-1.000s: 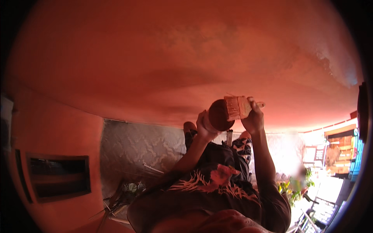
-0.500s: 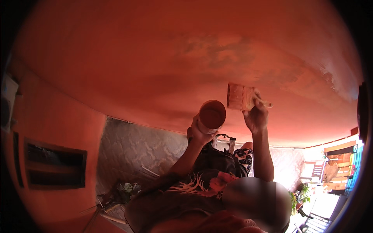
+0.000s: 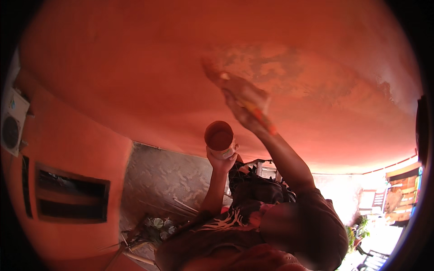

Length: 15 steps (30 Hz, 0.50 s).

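My left hand (image 3: pixel 219 157) grips a cylindrical paint can (image 3: pixel 219 135), its open top facing me and dark reddish inside. Up and to the right of it, my right hand (image 3: pixel 242 108) is closed on a wide paintbrush (image 3: pixel 253 107), smeared by motion, with an orange-red handle end trailing toward my forearm. The brush is over the orange-red wall (image 3: pixel 158 77), beside a blotchy darker patch; whether its bristles touch cannot be told.
An outdoor air-conditioner unit (image 3: pixel 12 124) and a dark window opening (image 3: pixel 72 194) are at left. Below are a grey patterned floor (image 3: pixel 158 176), leafy plants (image 3: pixel 156 226) and a metal frame (image 3: pixel 266 169) by my legs. Wooden items (image 3: pixel 398 198) stand in bright light at right.
My right hand has swept up and left across the wall with the brush, away from the can. My left hand and the can have shifted left.
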Each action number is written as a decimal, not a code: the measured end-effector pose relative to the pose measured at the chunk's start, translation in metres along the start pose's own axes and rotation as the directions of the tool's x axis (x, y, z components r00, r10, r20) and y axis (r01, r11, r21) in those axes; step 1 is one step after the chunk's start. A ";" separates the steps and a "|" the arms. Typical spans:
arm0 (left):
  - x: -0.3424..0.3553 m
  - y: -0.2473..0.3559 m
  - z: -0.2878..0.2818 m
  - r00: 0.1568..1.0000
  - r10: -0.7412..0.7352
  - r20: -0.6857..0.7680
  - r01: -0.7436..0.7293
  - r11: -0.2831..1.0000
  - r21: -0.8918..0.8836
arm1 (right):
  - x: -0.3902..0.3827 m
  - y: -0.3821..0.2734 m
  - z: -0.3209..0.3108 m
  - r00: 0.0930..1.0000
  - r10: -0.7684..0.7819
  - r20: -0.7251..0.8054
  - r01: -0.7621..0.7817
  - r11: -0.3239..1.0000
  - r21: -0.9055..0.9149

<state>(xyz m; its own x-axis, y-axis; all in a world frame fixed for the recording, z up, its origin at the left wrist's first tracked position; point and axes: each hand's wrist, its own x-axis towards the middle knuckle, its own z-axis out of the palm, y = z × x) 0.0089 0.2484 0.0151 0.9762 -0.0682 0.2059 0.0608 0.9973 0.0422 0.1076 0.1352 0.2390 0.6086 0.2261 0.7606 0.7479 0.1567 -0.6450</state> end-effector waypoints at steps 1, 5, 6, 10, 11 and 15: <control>-0.002 0.002 0.002 1.000 0.011 -0.028 -0.011 1.000 0.015 | 0.013 0.000 0.010 0.968 -0.250 -0.027 0.244 0.961 -0.132; -0.010 0.009 0.010 0.997 0.055 -0.048 -0.052 0.996 0.075 | 0.017 0.003 0.007 0.872 -0.482 -0.084 0.430 0.837 -0.340; -0.009 0.007 0.010 0.998 0.041 -0.039 -0.039 0.997 0.064 | 0.013 0.007 -0.004 0.891 -0.442 -0.106 0.381 0.854 -0.355; -0.001 0.001 0.008 0.999 -0.006 -0.035 0.008 0.999 0.049 | -0.021 0.032 -0.103 0.927 -0.287 -0.243 0.169 0.896 -0.412; 0.001 -0.001 0.008 0.999 -0.008 -0.040 0.011 0.999 0.052 | -0.030 0.034 -0.131 0.912 -0.270 -0.310 0.115 0.892 -0.438; 0.016 -0.012 0.013 0.997 -0.072 -0.032 0.073 0.996 0.047 | -0.067 0.031 -0.260 0.704 -0.411 -0.579 -0.101 0.749 -0.655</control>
<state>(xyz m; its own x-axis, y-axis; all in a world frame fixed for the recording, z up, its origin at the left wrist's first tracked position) 0.0207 0.2347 0.0303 0.9755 -0.1387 0.1709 0.1224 0.9871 0.1029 0.1588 -0.1246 0.1876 0.2747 -0.4618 0.8434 0.6724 -0.5347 -0.5118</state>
